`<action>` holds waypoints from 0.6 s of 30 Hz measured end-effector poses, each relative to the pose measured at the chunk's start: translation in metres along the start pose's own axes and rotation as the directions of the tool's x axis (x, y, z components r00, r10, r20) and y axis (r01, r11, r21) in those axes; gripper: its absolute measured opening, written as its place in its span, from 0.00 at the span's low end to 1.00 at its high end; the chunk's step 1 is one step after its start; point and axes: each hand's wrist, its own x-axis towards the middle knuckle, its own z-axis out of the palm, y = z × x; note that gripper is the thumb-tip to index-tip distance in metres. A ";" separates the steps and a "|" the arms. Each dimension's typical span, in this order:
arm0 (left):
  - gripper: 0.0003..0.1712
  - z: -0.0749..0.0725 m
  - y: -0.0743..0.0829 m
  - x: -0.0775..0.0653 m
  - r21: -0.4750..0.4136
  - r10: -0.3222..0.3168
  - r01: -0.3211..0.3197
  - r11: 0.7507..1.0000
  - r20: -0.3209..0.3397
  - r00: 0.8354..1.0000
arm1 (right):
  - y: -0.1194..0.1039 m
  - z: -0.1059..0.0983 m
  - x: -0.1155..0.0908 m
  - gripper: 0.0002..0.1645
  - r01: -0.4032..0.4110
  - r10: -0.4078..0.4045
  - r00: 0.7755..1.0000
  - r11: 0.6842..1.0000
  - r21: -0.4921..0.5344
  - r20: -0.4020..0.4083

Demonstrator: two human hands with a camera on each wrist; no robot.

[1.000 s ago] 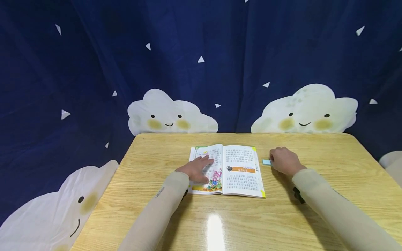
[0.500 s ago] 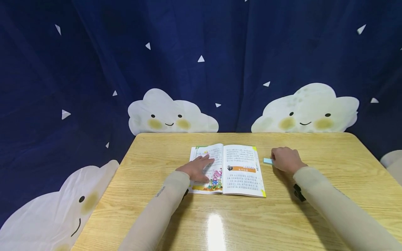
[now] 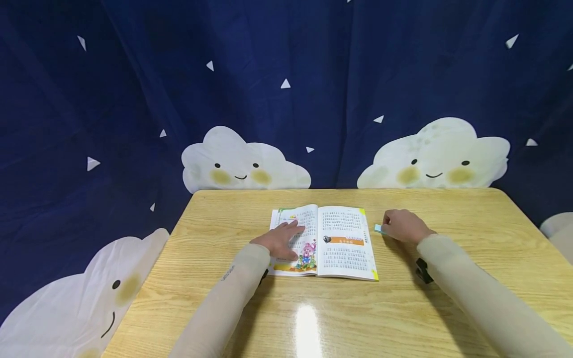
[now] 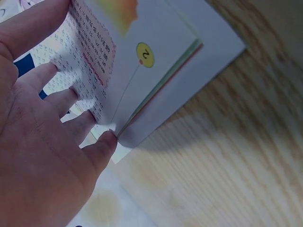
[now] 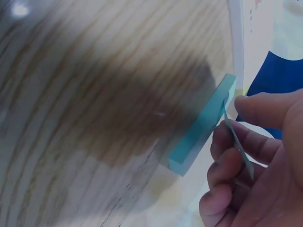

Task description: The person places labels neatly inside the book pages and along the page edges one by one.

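Pale bench [image 3: 367, 318] filled the lower frame; left hand [image 3: 281, 242] lay spread on the central book [image 3: 344, 261], right hand [image 3: 406, 226] pinched a sheet [image 5: 244, 155] off the pad [image 5: 201, 130], probably flimsy, best gripped by its edge.

You faced a dark blue cloth backdrop [image 3: 250, 59], lightly creased and scattered with small white triangles [image 3: 285, 84]. Just above the far edge of your table [image 3: 367, 318], a smiling left cloud [image 3: 239, 164] and a smiling right cloud [image 3: 440, 154] showed yellow cheeks. Another cloud [image 3: 76, 303] spread beside the table at near left, while a pale shape [image 3: 559, 231] showed at right. The tabletop before you was light, grained wood with rounded far corners, and a bright white glare [image 3: 306, 330] lay on its near part.
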 end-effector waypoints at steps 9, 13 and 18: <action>0.50 -0.002 -0.001 -0.002 -0.013 -0.005 0.005 1.000 0.013 1.000 | -0.005 0.000 0.007 0.14 -0.082 0.081 0.997 0.995 0.050 0.020; 0.49 -0.001 -0.001 -0.002 -0.020 0.008 -0.007 1.000 0.016 1.000 | -0.006 0.000 0.007 0.15 -0.087 0.086 0.996 0.994 0.071 0.025; 0.50 -0.001 -0.001 -0.001 -0.014 0.011 -0.011 1.000 0.008 1.000 | -0.002 -0.004 0.002 0.14 -0.087 0.083 0.996 0.992 0.090 0.045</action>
